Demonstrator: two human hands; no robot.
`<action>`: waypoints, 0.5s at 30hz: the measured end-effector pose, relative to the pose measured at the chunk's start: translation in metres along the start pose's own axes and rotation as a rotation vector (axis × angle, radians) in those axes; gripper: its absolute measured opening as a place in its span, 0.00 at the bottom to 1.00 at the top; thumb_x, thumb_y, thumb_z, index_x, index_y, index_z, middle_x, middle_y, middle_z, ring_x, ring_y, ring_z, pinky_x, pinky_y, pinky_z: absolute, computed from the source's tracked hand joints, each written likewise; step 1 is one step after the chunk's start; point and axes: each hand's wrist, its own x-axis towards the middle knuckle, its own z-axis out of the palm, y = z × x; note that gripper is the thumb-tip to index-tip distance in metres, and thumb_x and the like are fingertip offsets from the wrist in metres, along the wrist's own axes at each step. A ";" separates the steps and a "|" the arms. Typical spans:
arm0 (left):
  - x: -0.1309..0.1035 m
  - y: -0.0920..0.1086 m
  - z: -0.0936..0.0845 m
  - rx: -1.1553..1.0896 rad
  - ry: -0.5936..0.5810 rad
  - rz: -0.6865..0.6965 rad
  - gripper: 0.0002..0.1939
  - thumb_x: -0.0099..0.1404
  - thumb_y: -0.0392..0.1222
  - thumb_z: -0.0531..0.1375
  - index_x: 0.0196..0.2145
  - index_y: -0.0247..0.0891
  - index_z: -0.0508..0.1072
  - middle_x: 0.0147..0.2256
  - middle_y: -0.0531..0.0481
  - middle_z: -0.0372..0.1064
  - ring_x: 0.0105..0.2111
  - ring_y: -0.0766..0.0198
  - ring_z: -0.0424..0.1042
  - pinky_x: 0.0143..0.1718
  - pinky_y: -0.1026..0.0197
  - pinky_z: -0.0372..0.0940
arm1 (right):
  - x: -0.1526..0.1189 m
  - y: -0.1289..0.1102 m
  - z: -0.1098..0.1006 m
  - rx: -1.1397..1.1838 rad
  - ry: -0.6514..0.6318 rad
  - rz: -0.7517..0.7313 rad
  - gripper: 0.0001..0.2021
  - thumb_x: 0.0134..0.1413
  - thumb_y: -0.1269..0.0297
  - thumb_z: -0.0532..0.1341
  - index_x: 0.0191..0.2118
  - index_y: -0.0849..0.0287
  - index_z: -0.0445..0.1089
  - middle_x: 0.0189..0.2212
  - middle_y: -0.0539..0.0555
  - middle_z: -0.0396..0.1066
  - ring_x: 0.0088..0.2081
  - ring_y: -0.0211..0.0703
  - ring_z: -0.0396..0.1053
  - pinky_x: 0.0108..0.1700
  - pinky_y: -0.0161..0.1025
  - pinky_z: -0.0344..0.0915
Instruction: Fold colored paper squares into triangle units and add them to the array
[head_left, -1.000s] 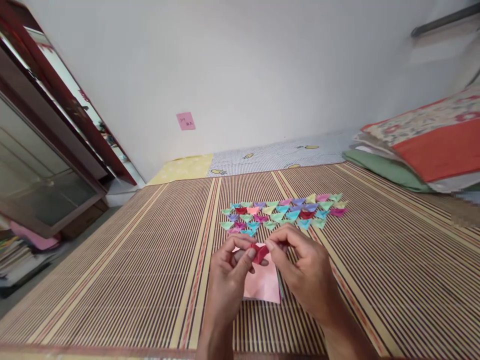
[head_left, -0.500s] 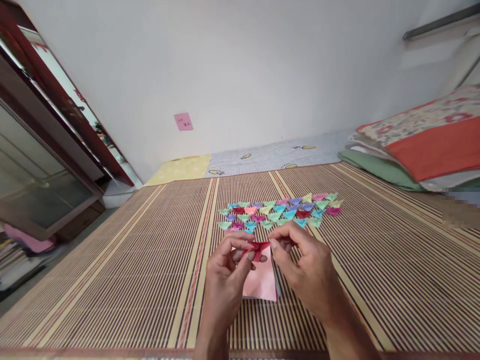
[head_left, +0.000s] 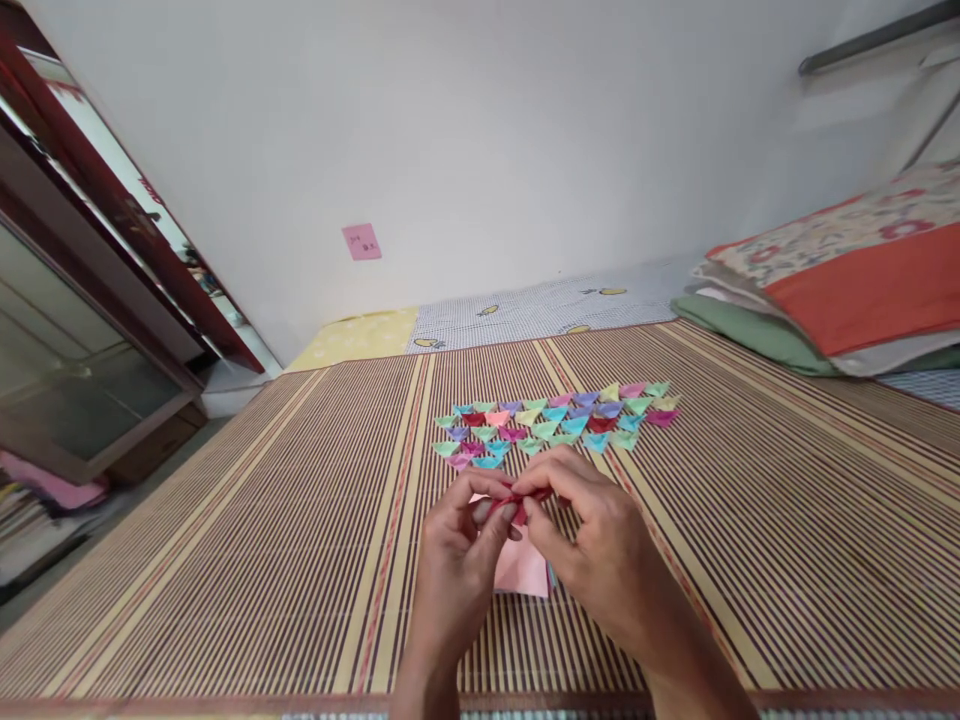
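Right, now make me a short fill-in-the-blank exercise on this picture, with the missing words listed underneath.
1. The left hand and right hand pinch a small paper coloured ____.
2. Below them, the paper stack has a top sheet coloured pale ____.
3. The mat under the small folded papers is patterned with ____.
4. The note is stuck to the white ____.

Missing words: red; pink; stripes; wall.
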 end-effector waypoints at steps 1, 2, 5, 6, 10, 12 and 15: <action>0.000 0.000 0.001 -0.003 0.000 0.001 0.03 0.69 0.41 0.64 0.38 0.40 0.75 0.44 0.46 0.74 0.39 0.60 0.77 0.37 0.62 0.70 | 0.000 0.000 0.000 0.003 -0.007 0.005 0.07 0.60 0.74 0.58 0.35 0.55 0.71 0.34 0.53 0.71 0.37 0.44 0.72 0.39 0.40 0.69; 0.000 0.001 0.001 -0.004 0.001 -0.001 0.03 0.69 0.41 0.65 0.38 0.40 0.75 0.43 0.46 0.74 0.39 0.61 0.77 0.37 0.62 0.70 | 0.000 0.000 0.000 0.004 -0.012 0.010 0.07 0.60 0.73 0.59 0.35 0.55 0.71 0.35 0.53 0.71 0.38 0.45 0.72 0.39 0.41 0.69; 0.001 0.002 0.001 -0.006 0.000 -0.026 0.05 0.69 0.42 0.65 0.38 0.39 0.75 0.42 0.47 0.75 0.36 0.63 0.77 0.37 0.61 0.71 | 0.000 0.002 -0.001 -0.015 -0.012 -0.003 0.07 0.62 0.73 0.59 0.35 0.56 0.72 0.35 0.54 0.71 0.38 0.45 0.71 0.39 0.41 0.68; 0.001 0.002 0.001 -0.004 0.004 -0.033 0.05 0.69 0.43 0.65 0.39 0.39 0.75 0.41 0.47 0.75 0.35 0.63 0.77 0.37 0.61 0.71 | 0.000 0.002 -0.001 -0.029 -0.007 -0.019 0.08 0.63 0.73 0.59 0.35 0.56 0.73 0.35 0.54 0.71 0.38 0.45 0.71 0.39 0.42 0.67; 0.001 0.002 -0.001 0.035 0.029 -0.027 0.08 0.71 0.45 0.62 0.40 0.38 0.75 0.40 0.46 0.76 0.36 0.61 0.76 0.37 0.60 0.71 | -0.001 0.004 -0.003 -0.098 0.006 -0.084 0.09 0.65 0.75 0.58 0.36 0.58 0.73 0.35 0.54 0.70 0.39 0.46 0.69 0.40 0.43 0.65; 0.000 0.001 -0.001 0.062 0.029 -0.026 0.09 0.72 0.45 0.61 0.38 0.38 0.75 0.37 0.47 0.76 0.36 0.60 0.76 0.37 0.60 0.71 | -0.001 0.004 -0.003 -0.156 0.005 -0.115 0.10 0.66 0.75 0.57 0.36 0.59 0.74 0.35 0.55 0.70 0.39 0.47 0.68 0.40 0.44 0.64; 0.000 -0.002 0.000 0.122 0.008 -0.031 0.10 0.73 0.45 0.60 0.36 0.38 0.75 0.35 0.47 0.75 0.35 0.60 0.76 0.38 0.59 0.71 | -0.001 0.007 -0.002 -0.281 0.010 -0.166 0.12 0.68 0.74 0.56 0.34 0.59 0.74 0.34 0.56 0.71 0.38 0.49 0.66 0.40 0.45 0.62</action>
